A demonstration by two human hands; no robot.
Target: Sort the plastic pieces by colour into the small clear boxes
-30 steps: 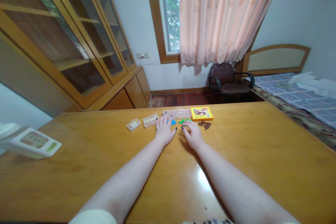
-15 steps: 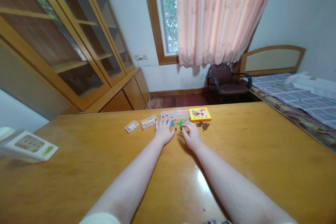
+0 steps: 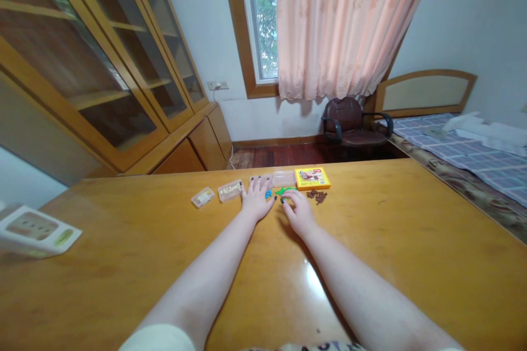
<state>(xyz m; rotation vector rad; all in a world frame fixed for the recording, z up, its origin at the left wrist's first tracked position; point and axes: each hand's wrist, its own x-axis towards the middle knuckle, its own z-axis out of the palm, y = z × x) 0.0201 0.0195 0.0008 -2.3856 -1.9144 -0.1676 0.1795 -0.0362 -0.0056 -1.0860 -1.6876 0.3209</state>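
Note:
My left hand [image 3: 256, 202] lies with its fingers spread, its fingertips over a clear plastic box [image 3: 269, 180] and its palm beside small blue pieces [image 3: 268, 194]. It partly hides both. My right hand [image 3: 300, 213] hovers at or touches a heap of small green pieces [image 3: 284, 191]; its fingers are curved, with the thumb apart from them, and I see nothing held. Right of it lies a pile of small brown pieces [image 3: 318, 196], in front of a yellow box [image 3: 313, 178] with a printed picture.
Left of my hands are a clear tray with pale pieces [image 3: 229, 191] and a small clear case [image 3: 202, 197]. A white carton with a window [image 3: 39, 230] stands at the left of the wooden table [image 3: 164, 230]. Beyond the table is a brown chair [image 3: 346, 120].
The view has shifted slightly, so the table things sit a little further left. Both hands have barely moved and keep nearly the same pose.

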